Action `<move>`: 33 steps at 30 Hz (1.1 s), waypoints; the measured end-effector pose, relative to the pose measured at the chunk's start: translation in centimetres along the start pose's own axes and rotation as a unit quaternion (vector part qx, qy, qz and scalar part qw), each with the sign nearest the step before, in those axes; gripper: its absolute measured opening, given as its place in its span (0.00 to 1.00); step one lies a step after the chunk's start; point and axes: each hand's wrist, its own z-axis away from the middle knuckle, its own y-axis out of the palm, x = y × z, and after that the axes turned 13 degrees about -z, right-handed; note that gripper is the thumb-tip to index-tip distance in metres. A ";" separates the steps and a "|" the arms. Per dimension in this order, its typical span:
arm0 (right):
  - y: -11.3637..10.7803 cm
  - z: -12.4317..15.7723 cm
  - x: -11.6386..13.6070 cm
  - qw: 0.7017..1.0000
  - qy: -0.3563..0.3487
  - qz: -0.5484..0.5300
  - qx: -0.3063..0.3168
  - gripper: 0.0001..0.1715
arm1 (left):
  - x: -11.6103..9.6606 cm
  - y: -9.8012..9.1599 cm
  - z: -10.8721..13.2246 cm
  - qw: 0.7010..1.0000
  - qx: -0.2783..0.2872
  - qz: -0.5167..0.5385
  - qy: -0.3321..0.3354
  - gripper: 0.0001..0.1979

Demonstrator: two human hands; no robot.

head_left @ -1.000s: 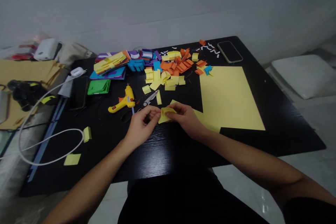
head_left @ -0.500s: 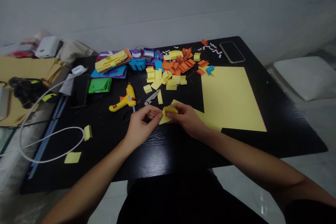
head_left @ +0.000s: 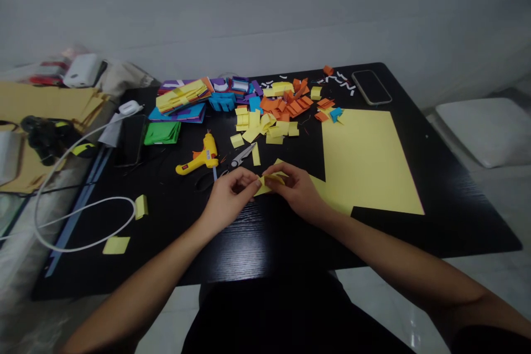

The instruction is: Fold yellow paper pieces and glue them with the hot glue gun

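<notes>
Between my two hands is a small piece of yellow paper [head_left: 265, 183], bent upward in the middle. My left hand [head_left: 233, 193] pinches its left end between thumb and fingers. On the right end, the thumb and fingers of my right hand [head_left: 299, 191] are closed. Just beyond them lie scissors [head_left: 244, 155] and a narrow yellow strip [head_left: 256, 154]. A yellow glue gun [head_left: 201, 157] rests to the left of the scissors. Large yellow sheets [head_left: 369, 160] spread out to the right, partly behind my right hand.
Folded yellow pieces [head_left: 251, 124] and orange pieces [head_left: 290, 105] are heaped at the back. Paper stacks [head_left: 182, 97], a green stack [head_left: 162, 133] and a dark phone [head_left: 130, 141] lie left. A white cable [head_left: 85, 248] loops near two yellow pieces. Another phone [head_left: 372, 87] is back right.
The yellow paper is now bent differently, with less of its face showing between my fingers. Both hands keep hold of it. The whole view has shifted slightly.
</notes>
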 end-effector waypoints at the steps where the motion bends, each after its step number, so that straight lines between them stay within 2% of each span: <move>1: 0.0 0.1 -0.1 1.000 -0.010 0.017 -0.003 0.12 | 0.1 0.0 0.0 1.000 0.005 -0.003 0.001 0.07; 2: 0.0 0.2 -0.2 0.999 -0.027 0.038 -0.005 0.12 | 0.1 0.1 0.0 1.000 0.006 -0.004 0.004 0.06; 4: 0.0 0.6 -0.5 0.988 -0.117 0.085 -0.050 0.19 | 0.1 0.1 0.1 1.000 -0.005 -0.002 0.011 0.06; 6: -0.1 1.0 -0.6 0.945 -0.262 0.181 -0.072 0.19 | 0.1 0.1 0.1 1.000 -0.015 -0.002 0.010 0.06; 8: -0.2 1.4 -0.5 0.885 -0.360 0.291 -0.041 0.13 | 0.0 0.2 0.1 1.000 -0.020 -0.013 0.008 0.07; 10: -0.3 1.5 -0.4 0.846 -0.393 0.360 -0.009 0.16 | 0.1 0.2 0.2 0.999 -0.028 -0.037 0.019 0.07; 12: -0.3 1.5 -0.3 0.831 -0.400 0.386 -0.012 0.17 | 0.3 0.1 0.2 0.996 -0.041 -0.071 0.039 0.07; 17: -0.1 1.1 -0.3 0.832 -0.389 0.396 -0.017 0.13 | 0.6 0.1 0.5 0.983 -0.054 -0.150 0.093 0.06; 21: -0.1 1.1 -0.5 0.843 -0.385 0.376 -0.021 0.09 | 0.5 0.0 0.6 0.977 -0.053 -0.173 0.113 0.06; 27: -0.2 1.2 -0.7 0.863 -0.367 0.348 -0.012 0.09 | 0.1 0.0 0.6 0.983 -0.044 -0.146 0.103 0.07; 33: -0.3 1.1 -0.7 0.863 -0.368 0.346 0.008 0.09 | -0.2 0.0 0.6 0.992 -0.029 -0.094 0.082 0.07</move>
